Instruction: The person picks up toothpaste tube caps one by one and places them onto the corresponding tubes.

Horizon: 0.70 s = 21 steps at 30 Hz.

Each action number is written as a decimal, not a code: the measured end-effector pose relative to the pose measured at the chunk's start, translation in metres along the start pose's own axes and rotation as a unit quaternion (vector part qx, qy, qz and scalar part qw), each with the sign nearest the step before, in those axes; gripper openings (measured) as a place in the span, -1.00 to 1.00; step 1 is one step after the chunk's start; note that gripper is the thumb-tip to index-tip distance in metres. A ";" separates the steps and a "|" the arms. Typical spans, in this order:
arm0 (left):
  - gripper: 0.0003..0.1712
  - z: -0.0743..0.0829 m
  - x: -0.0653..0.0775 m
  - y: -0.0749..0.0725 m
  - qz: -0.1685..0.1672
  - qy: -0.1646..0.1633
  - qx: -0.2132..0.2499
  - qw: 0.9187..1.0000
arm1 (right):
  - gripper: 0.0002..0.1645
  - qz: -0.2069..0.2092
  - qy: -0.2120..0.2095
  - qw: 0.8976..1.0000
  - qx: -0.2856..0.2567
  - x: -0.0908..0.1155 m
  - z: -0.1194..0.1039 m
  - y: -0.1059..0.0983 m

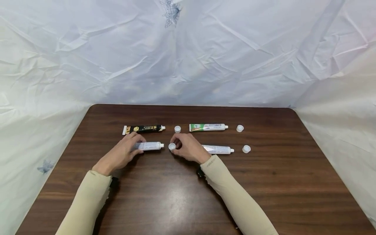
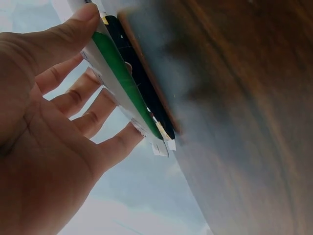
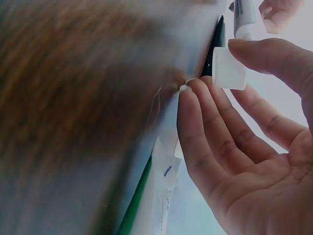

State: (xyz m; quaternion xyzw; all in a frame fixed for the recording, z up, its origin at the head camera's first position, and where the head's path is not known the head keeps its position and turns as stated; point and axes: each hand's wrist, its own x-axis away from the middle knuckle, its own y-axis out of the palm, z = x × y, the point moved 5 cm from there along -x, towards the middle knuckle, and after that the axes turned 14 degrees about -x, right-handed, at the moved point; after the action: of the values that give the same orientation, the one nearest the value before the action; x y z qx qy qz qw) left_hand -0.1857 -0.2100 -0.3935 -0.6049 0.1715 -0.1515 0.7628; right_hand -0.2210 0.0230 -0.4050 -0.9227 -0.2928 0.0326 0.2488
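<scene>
My left hand grips a white toothpaste tube at the front left, its uncapped nozzle pointing right. In the left wrist view a green stripe runs along this tube, between thumb and fingers. Just right of the nozzle, my right hand pinches a small white screw cap, apart from the nozzle. The right wrist view has the cap between thumb and index finger. Under the right forearm side, another white tube lies partly hidden by that hand.
Behind the left hand lies a black tube, with a loose cap beyond its nozzle. A green-and-white tube lies at back right, a cap beside it. One more cap sits at front right. White sheeting surrounds the brown table.
</scene>
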 end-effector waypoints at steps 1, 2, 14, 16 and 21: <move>-0.68 0.001 0.000 0.000 0.002 0.000 0.000 1.000 | -0.80 0.000 -0.001 1.000 -0.004 0.001 0.000 0.000; -0.68 0.001 0.000 0.001 0.003 0.000 0.000 1.000 | -0.79 -0.001 -0.001 1.000 -0.006 0.001 0.001 0.001; -0.67 0.004 0.000 0.000 0.010 0.002 -0.009 1.000 | -0.69 0.010 -0.024 1.000 0.001 0.004 0.002 0.000; -0.67 0.003 0.000 -0.001 0.010 0.000 -0.008 1.000 | -0.66 0.009 -0.030 1.000 -0.003 0.003 0.001 0.000; -0.68 0.003 -0.001 0.001 0.006 0.003 -0.004 1.000 | -0.62 0.002 -0.026 1.000 -0.005 0.003 0.002 0.002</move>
State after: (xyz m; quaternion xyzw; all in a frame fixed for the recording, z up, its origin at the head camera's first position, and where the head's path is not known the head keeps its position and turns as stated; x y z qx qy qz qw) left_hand -0.1853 -0.2070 -0.3937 -0.6065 0.1782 -0.1485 0.7605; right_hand -0.2182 0.0241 -0.4073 -0.9234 -0.2973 0.0551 0.2365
